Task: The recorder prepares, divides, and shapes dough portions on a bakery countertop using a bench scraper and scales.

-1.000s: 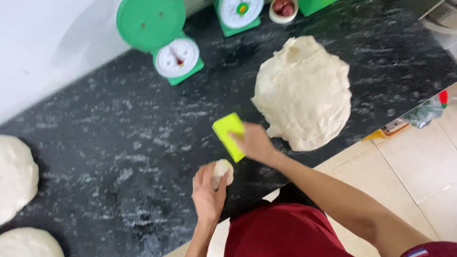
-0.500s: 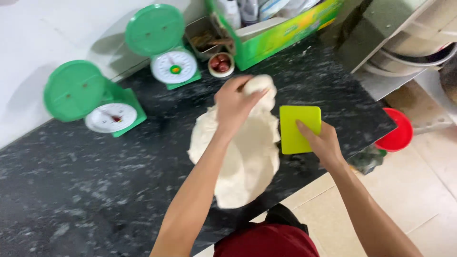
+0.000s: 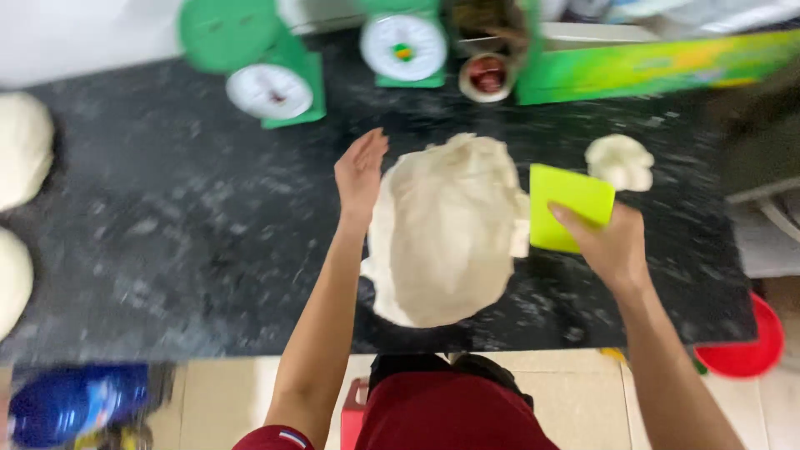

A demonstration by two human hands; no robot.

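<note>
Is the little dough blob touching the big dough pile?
Apart. The head view shows the small dough piece lying to the right of the large dough mass, with bare dark counter and the yellow-green scraper between them.

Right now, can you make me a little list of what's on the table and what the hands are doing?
Table: dark speckled counter
Big dough: wide pale sheet in the middle
Small dough: lump at the right, apart from the big one
Left hand: open, at the big dough's left edge
Right hand: holds a yellow-green scraper against the big dough's right edge
Scales: two green ones at the back
Small bowl: by the scales, something reddish inside
More dough: two rounds at far left
</note>
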